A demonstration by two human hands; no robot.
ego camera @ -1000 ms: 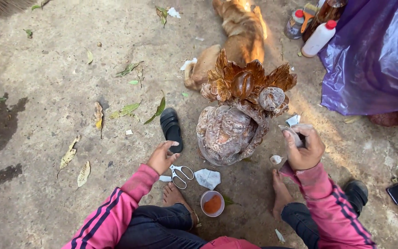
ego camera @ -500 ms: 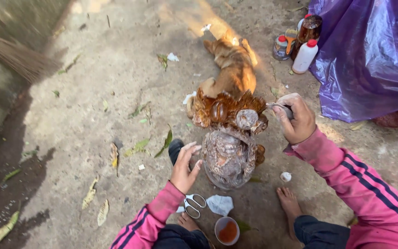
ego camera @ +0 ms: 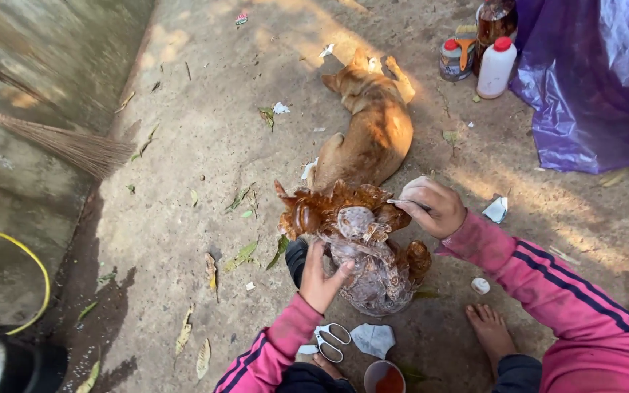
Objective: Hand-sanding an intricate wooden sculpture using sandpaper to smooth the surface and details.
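On dirt: L hand (ego camera: 319,280) spread on glossy knobbly brown carving (ego camera: 358,247); R hand (ego camera: 434,207) pinching thin tool (ego camera: 402,203).

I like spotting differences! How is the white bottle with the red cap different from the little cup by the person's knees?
The white bottle is tall, shut with a red cap, and stands far off near the purple sheet. The little cup is short, open on top with reddish-brown liquid showing, and sits close to the person, beside the scissors. Both stand upright on the ground.

Glossy lacquered wood carving (ego camera: 358,240); metal scissors (ego camera: 331,340); shiny plastic sheet (ego camera: 591,80).
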